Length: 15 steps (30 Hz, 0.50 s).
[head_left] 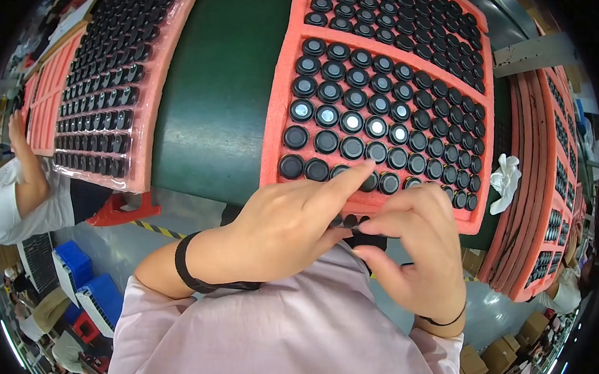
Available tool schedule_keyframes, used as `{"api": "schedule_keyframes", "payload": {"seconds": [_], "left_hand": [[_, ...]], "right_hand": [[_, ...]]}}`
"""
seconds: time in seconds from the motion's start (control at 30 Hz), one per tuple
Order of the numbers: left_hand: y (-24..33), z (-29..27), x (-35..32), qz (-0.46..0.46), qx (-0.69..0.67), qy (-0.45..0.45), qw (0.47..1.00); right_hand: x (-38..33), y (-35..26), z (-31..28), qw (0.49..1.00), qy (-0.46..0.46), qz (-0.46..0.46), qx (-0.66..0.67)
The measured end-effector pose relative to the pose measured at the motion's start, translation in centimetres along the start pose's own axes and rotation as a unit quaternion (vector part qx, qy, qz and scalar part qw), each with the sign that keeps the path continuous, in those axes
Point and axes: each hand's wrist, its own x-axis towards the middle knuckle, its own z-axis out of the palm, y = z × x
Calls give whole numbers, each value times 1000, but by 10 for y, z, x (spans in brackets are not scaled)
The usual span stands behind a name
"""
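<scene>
A pink foam tray lies on a green belt, its round pockets filled with black round caps; several caps in the middle rows show shiny silver centres. My left hand points its forefinger at the front row of caps, the tip touching one near the tray's near edge. My right hand is curled beside it, thumb and fingers pinched on a few small black caps at the tray's front rim. A black band circles my left wrist.
A second pink tray of black caps lies to the left on the belt. Stacked pink trays stand at the right, with a white glove beside them. Another person in white works at the far left. Blue crates sit on the floor.
</scene>
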Motion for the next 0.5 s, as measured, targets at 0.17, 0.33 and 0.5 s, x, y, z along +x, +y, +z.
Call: {"api": "schedule_keyframes", "payload": {"seconds": [0.17,0.33,0.5], "left_hand": [[-5,6,-4,57,-12,89,994],[-6,8,-3,84,27,122,989],[-6,2,-6,98,76,84,989]], "right_hand": [[12,-4,22,1000,10,-26,-10],[16,-4,25,1000,-8,-8,-23],[20,-6,30,999,6,-10,-45]]}}
